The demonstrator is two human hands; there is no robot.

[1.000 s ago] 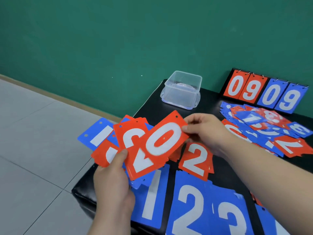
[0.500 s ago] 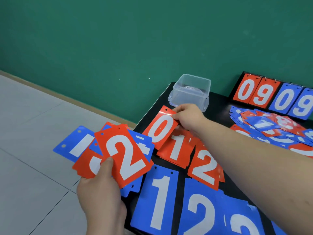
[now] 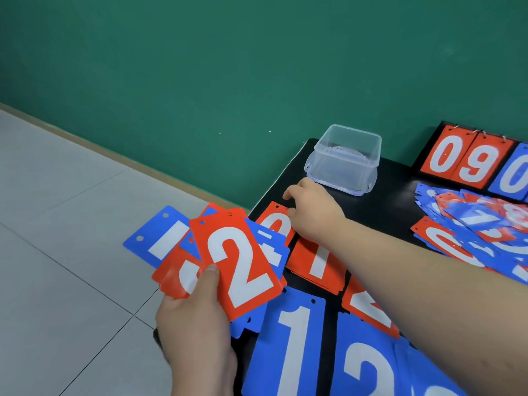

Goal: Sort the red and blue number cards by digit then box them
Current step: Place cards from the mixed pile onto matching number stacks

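The red 0 card (image 3: 273,224) was laid at ten o'clock of the red 1 pile (image 3: 317,264), beneath the right hand (image 3: 314,218), whose fingers' grip could not be told. The card fan (image 3: 240,267) was grasped by the left hand (image 3: 197,332). Squaring before release was advised.

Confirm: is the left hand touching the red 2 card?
Touching. Head view shows the thumb of the left hand pressed flat on the red 2 card.

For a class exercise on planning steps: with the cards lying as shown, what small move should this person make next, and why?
Probably let go: the right hand grips the red plastic 0 card, already down beside the red 1 pile on the black table. The left hand fans more cards, a red 2 card on top.
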